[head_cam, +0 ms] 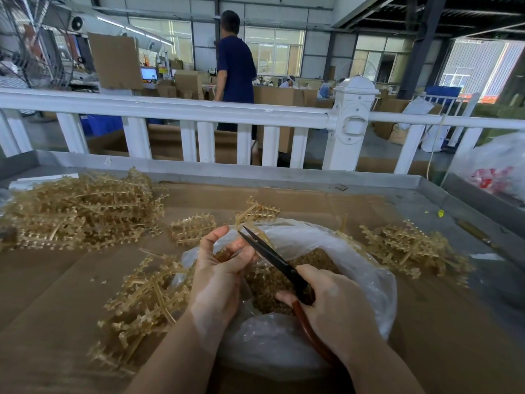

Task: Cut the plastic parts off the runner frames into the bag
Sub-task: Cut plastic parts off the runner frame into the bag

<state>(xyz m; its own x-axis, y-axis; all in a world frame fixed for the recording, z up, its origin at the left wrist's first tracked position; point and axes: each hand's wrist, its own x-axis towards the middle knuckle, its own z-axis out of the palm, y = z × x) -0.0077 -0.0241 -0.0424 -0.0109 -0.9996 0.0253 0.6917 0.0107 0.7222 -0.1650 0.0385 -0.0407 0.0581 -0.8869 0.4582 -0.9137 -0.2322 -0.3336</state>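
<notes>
Right hand [332,302] grips scissors [272,258]; left hand [218,268] pinches runner frame [255,213].

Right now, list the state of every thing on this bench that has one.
Bag: open, holding cut plastic parts.
Scissors: blades nearly closed, tips up over the bag.
Right hand: gripping the scissors' handles.
Left hand: curled round a runner piece over the bag.
Runner frames: heaped at left, uncut.
Cardboard sheet: flat, covering the bench.
</notes>
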